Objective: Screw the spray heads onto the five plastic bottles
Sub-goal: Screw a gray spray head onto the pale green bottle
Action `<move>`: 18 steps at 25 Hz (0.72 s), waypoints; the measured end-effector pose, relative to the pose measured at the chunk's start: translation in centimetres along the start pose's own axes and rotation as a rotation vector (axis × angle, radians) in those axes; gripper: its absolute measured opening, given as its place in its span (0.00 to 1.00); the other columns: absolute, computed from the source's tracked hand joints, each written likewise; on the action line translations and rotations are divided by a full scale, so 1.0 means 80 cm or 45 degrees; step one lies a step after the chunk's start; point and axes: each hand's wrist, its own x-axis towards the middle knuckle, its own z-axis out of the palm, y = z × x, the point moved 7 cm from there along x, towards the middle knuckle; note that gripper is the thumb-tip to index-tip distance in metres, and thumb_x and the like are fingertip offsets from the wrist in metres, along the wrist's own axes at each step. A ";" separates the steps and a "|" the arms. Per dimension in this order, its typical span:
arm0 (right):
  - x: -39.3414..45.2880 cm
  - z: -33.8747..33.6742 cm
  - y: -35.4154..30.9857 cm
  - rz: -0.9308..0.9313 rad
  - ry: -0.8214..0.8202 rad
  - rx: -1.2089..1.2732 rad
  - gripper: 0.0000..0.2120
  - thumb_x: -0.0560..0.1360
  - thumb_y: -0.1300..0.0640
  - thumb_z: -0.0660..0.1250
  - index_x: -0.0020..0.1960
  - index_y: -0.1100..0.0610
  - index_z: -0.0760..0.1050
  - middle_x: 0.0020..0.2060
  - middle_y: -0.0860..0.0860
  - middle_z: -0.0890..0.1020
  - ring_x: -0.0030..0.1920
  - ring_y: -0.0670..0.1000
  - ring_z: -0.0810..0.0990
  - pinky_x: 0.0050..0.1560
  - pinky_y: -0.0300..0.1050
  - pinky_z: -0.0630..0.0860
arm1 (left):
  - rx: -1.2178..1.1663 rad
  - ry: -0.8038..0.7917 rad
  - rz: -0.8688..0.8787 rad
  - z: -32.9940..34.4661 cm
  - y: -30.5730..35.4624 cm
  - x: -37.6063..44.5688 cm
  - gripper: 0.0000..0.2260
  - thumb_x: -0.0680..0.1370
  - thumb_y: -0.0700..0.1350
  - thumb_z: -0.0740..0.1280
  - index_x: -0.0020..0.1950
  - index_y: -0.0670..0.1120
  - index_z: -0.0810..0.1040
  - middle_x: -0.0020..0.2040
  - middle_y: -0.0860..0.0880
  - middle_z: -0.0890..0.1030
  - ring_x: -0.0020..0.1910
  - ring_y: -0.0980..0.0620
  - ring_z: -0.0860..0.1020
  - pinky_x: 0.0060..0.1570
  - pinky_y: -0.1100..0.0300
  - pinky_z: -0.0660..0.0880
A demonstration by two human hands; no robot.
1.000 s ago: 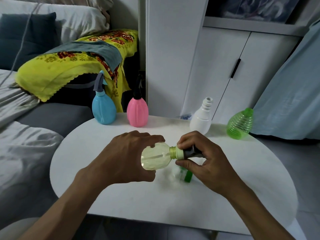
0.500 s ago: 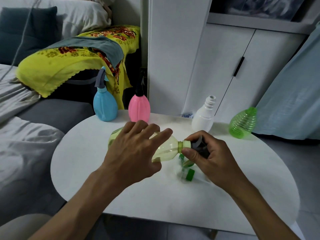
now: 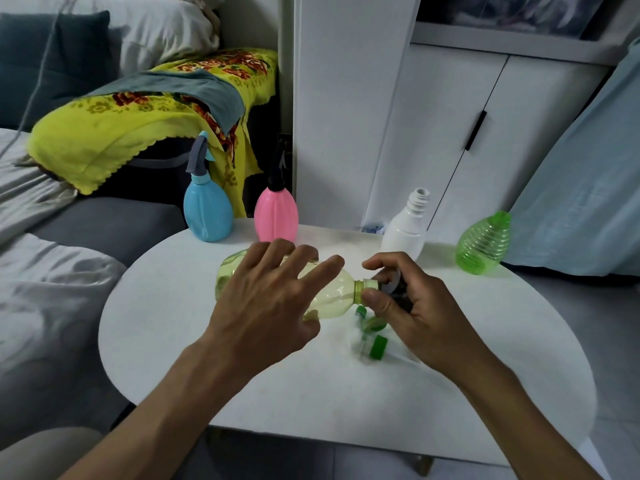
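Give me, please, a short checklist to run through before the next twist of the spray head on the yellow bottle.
1. Right hand grips the dark spray head at the neck: ok.
2. Left hand holds the yellow bottle firmly: not ok, the fingers are spread over it rather than wrapped around.
3. Head seated straight on the thread: cannot tell, the fingers hide the joint.
4. Loose green spray heads under the right hand are out of the way: not ok, they lie right beneath it.
5. White bottle and green bottle stand upright, waiting for heads: ok.
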 end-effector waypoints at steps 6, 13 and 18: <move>0.001 -0.012 -0.007 -0.033 0.073 -0.064 0.15 0.73 0.37 0.65 0.56 0.40 0.70 0.42 0.43 0.79 0.40 0.47 0.82 0.41 0.48 0.81 | -0.007 0.045 -0.016 0.000 0.003 0.002 0.31 0.61 0.47 0.77 0.64 0.48 0.78 0.55 0.45 0.82 0.50 0.40 0.78 0.50 0.48 0.73; -0.001 -0.009 -0.005 -0.031 0.041 -0.109 0.18 0.71 0.40 0.68 0.59 0.39 0.69 0.44 0.42 0.78 0.41 0.46 0.80 0.43 0.36 0.76 | -0.006 0.046 -0.022 0.002 0.004 0.004 0.31 0.61 0.46 0.77 0.64 0.48 0.78 0.55 0.45 0.82 0.51 0.39 0.78 0.50 0.48 0.73; -0.001 -0.005 -0.001 0.000 -0.004 -0.114 0.19 0.71 0.39 0.67 0.60 0.38 0.68 0.48 0.41 0.78 0.45 0.47 0.83 0.47 0.40 0.78 | 0.003 0.029 -0.014 0.005 0.006 0.003 0.31 0.61 0.46 0.77 0.64 0.48 0.78 0.55 0.45 0.82 0.51 0.39 0.79 0.50 0.48 0.73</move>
